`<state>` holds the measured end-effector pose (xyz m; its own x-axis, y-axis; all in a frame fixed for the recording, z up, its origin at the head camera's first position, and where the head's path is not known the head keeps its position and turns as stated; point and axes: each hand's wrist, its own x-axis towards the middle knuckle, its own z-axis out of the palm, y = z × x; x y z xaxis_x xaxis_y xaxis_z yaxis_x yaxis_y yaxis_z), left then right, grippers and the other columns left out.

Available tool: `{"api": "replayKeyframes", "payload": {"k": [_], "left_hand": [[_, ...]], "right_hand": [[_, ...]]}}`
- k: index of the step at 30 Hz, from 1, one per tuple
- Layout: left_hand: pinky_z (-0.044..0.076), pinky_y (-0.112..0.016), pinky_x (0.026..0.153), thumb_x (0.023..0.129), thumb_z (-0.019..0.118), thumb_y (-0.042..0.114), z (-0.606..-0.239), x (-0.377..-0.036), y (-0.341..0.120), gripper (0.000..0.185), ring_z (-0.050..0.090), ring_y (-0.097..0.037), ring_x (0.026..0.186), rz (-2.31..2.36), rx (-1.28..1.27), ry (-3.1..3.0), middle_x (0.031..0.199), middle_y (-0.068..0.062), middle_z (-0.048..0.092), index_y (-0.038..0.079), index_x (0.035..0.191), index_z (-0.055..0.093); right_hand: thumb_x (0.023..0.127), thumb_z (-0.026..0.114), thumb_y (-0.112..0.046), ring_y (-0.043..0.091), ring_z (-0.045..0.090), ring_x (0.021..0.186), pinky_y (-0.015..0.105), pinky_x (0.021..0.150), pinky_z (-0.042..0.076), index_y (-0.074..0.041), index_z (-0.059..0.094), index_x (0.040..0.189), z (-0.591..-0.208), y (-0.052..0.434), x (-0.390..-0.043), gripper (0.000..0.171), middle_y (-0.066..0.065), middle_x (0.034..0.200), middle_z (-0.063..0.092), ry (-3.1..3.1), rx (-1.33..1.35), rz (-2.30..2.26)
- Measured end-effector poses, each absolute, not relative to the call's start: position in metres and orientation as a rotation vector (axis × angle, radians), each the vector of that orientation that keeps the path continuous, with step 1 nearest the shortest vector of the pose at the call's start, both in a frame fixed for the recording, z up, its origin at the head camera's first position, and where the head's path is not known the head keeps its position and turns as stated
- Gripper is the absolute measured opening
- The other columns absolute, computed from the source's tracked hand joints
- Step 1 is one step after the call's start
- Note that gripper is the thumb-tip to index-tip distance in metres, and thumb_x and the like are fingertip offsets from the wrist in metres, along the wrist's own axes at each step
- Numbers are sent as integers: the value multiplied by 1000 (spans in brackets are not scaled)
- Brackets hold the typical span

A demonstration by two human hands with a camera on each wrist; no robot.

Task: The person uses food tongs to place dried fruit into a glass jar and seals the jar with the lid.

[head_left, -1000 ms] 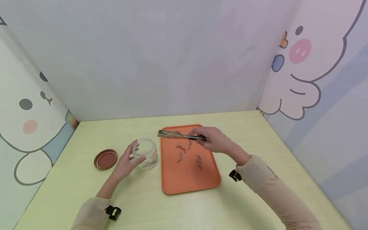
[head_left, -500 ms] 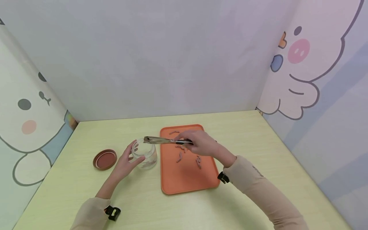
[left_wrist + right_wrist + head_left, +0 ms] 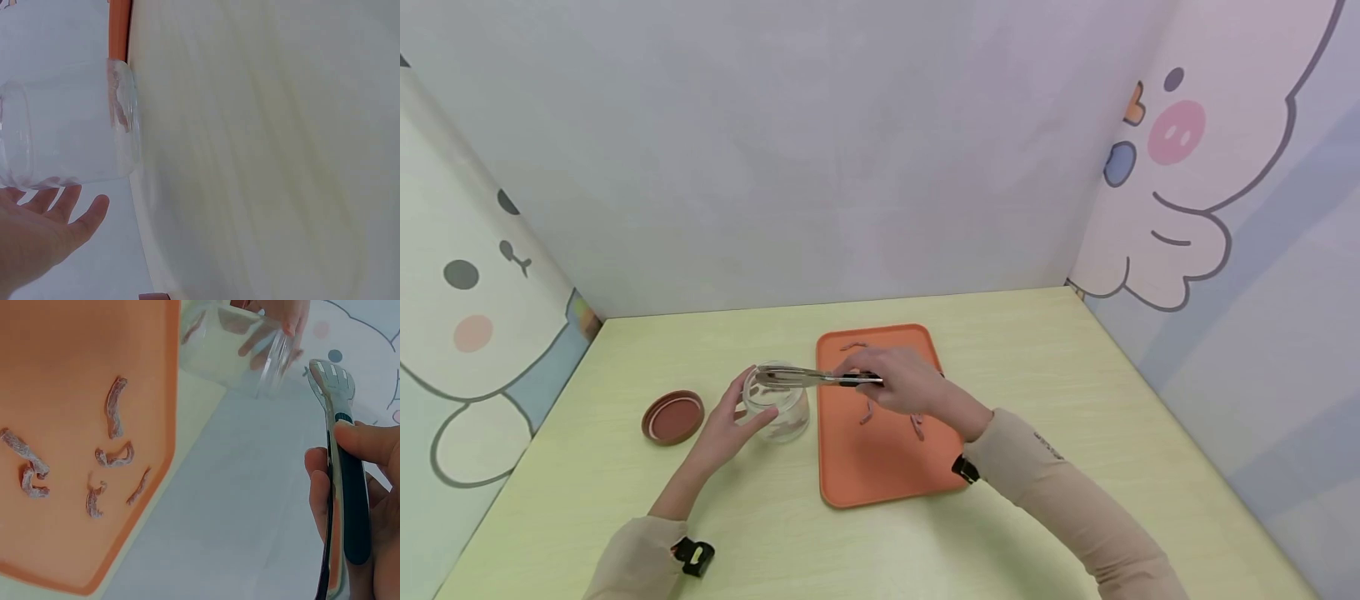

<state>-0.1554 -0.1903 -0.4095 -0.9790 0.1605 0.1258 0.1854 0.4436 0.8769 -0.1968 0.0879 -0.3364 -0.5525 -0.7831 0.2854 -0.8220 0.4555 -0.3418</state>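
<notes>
My left hand (image 3: 722, 429) holds a clear wide-mouthed jar (image 3: 792, 421) upright on the table, thumb on the near side and fingers round the far side. Brownish strips (image 3: 117, 97) lie at the jar's bottom. In my right hand (image 3: 906, 379) is a pair of metal tongs (image 3: 797, 377) with dark grips, gripped between thumb and fingers. Their slotted tips are over the jar's mouth, and a reddish-brown strip (image 3: 317, 374) shows between them. Several dried, meat-like strips (image 3: 114, 407) lie on the orange tray (image 3: 880, 479), some hidden under my right hand in the head view.
A round brown lid (image 3: 673, 418) lies on the pale wooden table (image 3: 760, 533) left of the jar. The tray is close to the jar's right side. Walls with cartoon animals (image 3: 1180, 167) enclose the table at the back and sides.
My right hand has moved left with the tongs, from above the tray to the jar, and the tips are now over its mouth. The left hand and jar stay put.
</notes>
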Motion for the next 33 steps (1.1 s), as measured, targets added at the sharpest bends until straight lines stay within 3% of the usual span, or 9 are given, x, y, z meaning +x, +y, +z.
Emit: {"api": "replayKeyframes", "payload": {"k": [4, 7, 12, 17, 26, 33], "left_hand": [[32, -52, 93, 84, 62, 19, -409, -155, -190, 72, 27, -38, 121, -1610, -319, -2644, 136, -23, 26, 2, 139, 17], [32, -52, 93, 84, 62, 19, -409, -155, -189, 73, 27, -38, 121, -1610, -315, -2644, 136, -23, 26, 2, 139, 17], [32, -52, 92, 84, 62, 19, -409, -156, -189, 73, 27, -38, 121, -1612, -310, -2639, 135, -23, 27, 1, 138, 18], [32, -52, 92, 83, 62, 18, -409, -156, -189, 72, 27, -38, 120, -1612, -322, -2629, 135, -24, 28, 0, 138, 18], [32, -53, 92, 84, 62, 17, -410, -155, -190, 72, 27, -39, 120, -1613, -324, -2622, 134, -24, 28, 0, 138, 18], [32, -53, 92, 83, 62, 17, -411, -156, -190, 72, 28, -39, 120, -1620, -322, -2624, 134, -24, 28, 1, 138, 19]], "right_hand": [[83, 58, -4, 4, 37, 46, 18, 42, 29, -20, 57, 113, -337, 95, -198, 34, -6, 106, 56, -2643, 1396, 763], [83, 57, -3, 5, 40, 49, 19, 44, 34, -20, 56, 114, -336, 103, -200, 35, -11, 90, 58, -2647, 1381, 838], [83, 59, -4, 7, 37, 48, 22, 44, 31, -16, 54, 117, -337, 122, -203, 37, -9, 69, 51, -2606, 1349, 854], [83, 62, -12, 9, 34, 47, 25, 46, 31, -15, 54, 116, -342, 143, -205, 35, -6, 60, 43, -2636, 1233, 847], [82, 63, -15, 9, 41, 53, 27, 48, 36, -14, 53, 116, -360, 174, -202, 35, -5, 83, 54, -2746, 1031, 903], [81, 64, -17, 10, 46, 56, 27, 48, 40, -14, 53, 116, -379, 194, -196, 36, -3, 82, 54, -2806, 917, 933]]}}
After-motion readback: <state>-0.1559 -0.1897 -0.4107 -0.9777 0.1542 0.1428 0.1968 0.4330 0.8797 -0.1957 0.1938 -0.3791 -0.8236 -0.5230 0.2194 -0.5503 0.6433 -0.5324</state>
